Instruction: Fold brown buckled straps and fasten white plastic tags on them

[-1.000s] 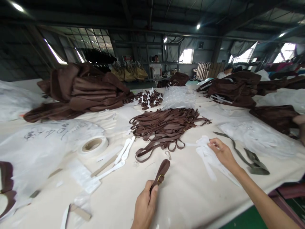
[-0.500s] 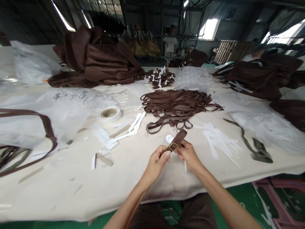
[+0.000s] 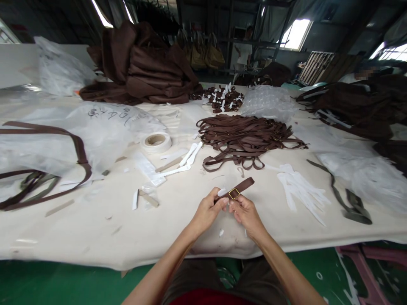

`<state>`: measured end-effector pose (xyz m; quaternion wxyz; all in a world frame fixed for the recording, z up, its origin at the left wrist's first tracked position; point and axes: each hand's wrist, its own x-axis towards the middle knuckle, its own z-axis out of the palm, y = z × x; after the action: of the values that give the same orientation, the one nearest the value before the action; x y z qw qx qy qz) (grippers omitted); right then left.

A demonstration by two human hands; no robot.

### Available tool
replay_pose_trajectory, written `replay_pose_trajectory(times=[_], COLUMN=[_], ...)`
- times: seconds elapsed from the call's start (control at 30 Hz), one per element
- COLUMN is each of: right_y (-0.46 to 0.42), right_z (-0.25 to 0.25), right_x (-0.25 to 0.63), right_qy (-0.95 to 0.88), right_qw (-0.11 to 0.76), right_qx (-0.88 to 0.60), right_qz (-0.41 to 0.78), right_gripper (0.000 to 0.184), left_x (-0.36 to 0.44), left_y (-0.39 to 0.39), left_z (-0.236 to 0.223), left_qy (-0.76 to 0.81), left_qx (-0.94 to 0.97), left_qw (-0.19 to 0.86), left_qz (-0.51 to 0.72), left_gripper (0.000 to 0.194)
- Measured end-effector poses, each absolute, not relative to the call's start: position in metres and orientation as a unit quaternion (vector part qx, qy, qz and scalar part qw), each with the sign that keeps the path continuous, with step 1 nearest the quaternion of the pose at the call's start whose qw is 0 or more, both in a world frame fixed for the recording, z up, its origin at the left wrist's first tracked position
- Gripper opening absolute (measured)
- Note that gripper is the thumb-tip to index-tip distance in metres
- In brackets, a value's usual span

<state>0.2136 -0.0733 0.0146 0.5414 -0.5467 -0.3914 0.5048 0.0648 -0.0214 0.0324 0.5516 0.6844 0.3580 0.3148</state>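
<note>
My left hand (image 3: 207,212) is closed on a folded brown strap (image 3: 246,185) with a gold-coloured buckle (image 3: 234,193). Just below that buckle, the fingers of my right hand (image 3: 249,215) are pinched together on a thin white strip (image 3: 221,192). The strip's rounded end shows by my left fingers, and a narrow bit hangs under my right hand; its middle is hidden. Beyond both hands lies a heap of brown straps (image 3: 244,137). To the right is a fanned pile of similar white strips (image 3: 299,188).
A white tape roll (image 3: 156,143) and more white strips (image 3: 190,157) lie left of centre. Brown bags (image 3: 149,67) are heaped at back left, near small straps with white tabs (image 3: 224,99). Bubble wrap (image 3: 269,101) and an olive strap (image 3: 352,207) lie rightward. A person stands behind.
My right hand came from the white strip pile to the strap, bringing one strip. Both hands now meet at the buckle, and the strap has tilted flatter. The view has turned downward.
</note>
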Motion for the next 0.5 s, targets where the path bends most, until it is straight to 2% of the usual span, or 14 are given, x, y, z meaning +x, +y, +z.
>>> replay_pose_trajectory(times=[0.2, 0.37, 0.5], right_y=[-0.104, -0.118, -0.116], right_z=[0.002, -0.001, 0.001], right_x=[0.22, 0.224, 0.223], right_qy=[-0.418, -0.524, -0.494], right_qw=[0.458, 0.521, 0.56], right_qx=[-0.588, -0.57, -0.51], right_qz=[0.521, 0.36, 0.427], right_gripper=[0.035, 0.026, 0.025], left_x=[0.067, 0.073, 0.076], left_y=[-0.021, -0.028, -0.032], left_z=[0.018, 0.006, -0.001], left_qy=[0.415, 0.434, 0.447], left_qx=[0.775, 0.783, 0.781], left_qw=[0.385, 0.374, 0.365], left_qz=[0.283, 0.242, 0.24], left_gripper=[0.022, 0.019, 0.021])
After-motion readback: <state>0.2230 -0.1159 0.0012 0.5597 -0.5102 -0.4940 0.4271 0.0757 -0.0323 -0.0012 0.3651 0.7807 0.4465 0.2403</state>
